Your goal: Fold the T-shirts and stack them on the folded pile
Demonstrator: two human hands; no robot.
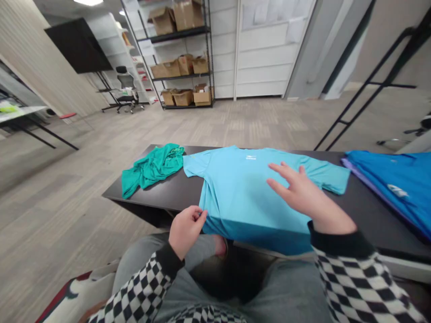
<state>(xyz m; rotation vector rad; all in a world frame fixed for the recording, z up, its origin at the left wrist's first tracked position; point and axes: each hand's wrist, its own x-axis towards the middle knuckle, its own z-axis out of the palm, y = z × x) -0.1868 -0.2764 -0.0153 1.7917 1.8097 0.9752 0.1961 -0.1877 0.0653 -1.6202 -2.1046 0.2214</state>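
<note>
From my remote seat, I'd hold the light-blue shirt point(247, 193) taut with the left hand point(186, 229), which seems to pinch its side, and smooth outward using the right hand point(298, 190), spread and empty. It drapes over the counter point(178, 195), two o'clock from the left hand, nine from the right.
</note>
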